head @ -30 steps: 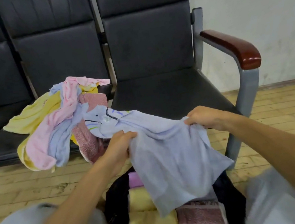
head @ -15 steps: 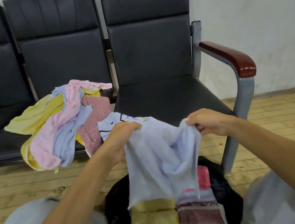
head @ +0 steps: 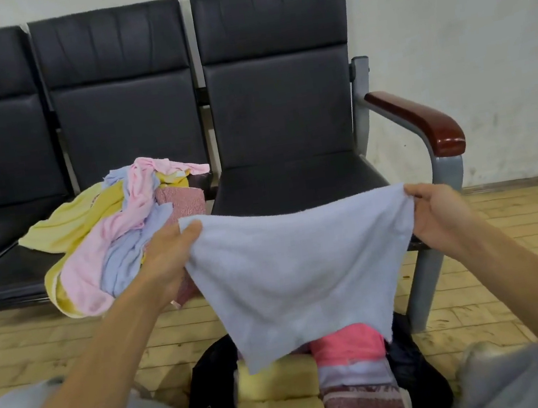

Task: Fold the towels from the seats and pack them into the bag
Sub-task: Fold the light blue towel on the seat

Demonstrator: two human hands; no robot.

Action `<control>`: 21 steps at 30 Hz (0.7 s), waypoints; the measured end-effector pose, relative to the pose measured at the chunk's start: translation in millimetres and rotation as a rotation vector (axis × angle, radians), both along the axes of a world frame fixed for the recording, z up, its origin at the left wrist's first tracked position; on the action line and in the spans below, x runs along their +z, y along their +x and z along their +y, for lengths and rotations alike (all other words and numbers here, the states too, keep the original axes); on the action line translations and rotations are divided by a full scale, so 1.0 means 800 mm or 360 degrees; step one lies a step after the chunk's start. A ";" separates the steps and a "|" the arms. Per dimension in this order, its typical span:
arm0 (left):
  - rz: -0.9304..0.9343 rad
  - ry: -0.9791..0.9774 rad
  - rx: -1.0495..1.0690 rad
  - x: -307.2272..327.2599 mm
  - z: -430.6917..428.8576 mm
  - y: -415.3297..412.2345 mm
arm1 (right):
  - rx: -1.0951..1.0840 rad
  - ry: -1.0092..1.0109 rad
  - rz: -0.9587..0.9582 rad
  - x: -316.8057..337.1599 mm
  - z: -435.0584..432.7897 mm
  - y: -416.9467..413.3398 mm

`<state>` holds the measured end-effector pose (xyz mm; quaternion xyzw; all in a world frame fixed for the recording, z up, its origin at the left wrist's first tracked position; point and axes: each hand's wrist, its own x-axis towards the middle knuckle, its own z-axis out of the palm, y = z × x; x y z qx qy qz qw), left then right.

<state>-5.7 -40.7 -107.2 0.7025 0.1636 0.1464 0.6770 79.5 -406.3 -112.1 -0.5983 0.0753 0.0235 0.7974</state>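
pale blue towel (head: 299,268) stretched between both hands, above open black bag (head: 212,402)

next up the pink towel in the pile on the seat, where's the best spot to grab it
Take the pink towel at its upper end, coming from above. That end lies on top of the pile with a free corner pointing toward the empty seat, while its lower part is draped between the yellow and blue towels and hangs over the seat edge.

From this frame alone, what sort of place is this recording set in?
Probably a waiting room or lobby: a row of linked black padded seats with a wooden armrest stands against a plain scuffed wall on wood flooring.
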 end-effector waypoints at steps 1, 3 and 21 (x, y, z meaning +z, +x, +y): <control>-0.0023 0.0011 -0.0011 0.001 -0.003 -0.002 | 0.0007 -0.0011 -0.0007 0.001 0.000 -0.005; -0.0051 0.0010 0.0006 0.004 -0.011 -0.005 | 0.0074 -0.0086 -0.0031 0.002 0.000 -0.013; -0.0055 -0.0363 0.0316 0.004 -0.029 0.005 | -0.0391 -0.0583 -0.0322 0.000 0.018 -0.013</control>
